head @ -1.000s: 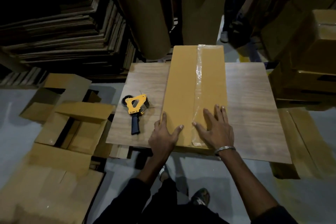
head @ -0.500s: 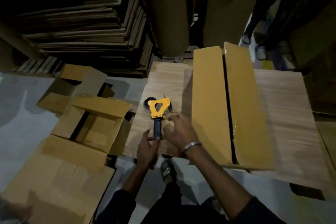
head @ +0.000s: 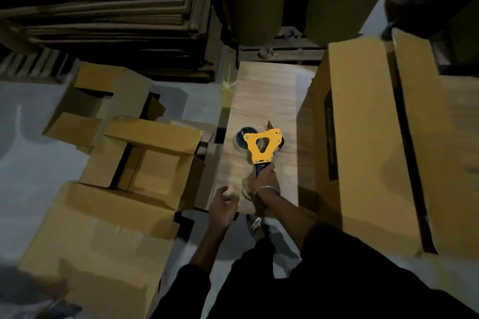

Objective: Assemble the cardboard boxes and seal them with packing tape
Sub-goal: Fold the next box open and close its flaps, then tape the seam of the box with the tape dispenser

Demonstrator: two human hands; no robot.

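The big cardboard box (head: 368, 142) stands on the wooden table (head: 261, 101), its 2 top flaps untaped. Beside it, the right hand (head: 264, 181) grips the tape dispenser (head: 261, 146). The left hand (head: 221, 207) hovers loosely curled, holding nothing.

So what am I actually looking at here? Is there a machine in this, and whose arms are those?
No machine: a person wears a camera on the head, looking down at their own hands. The right hand grips the dark handle of a yellow tape dispenser lying on a wooden board. The left hand hovers loosely curled at the board's near edge, holding nothing. Right of the dispenser stands a big cardboard box, its top flaps closed with a dark gap between them. Open boxes sit on the floor to the left.
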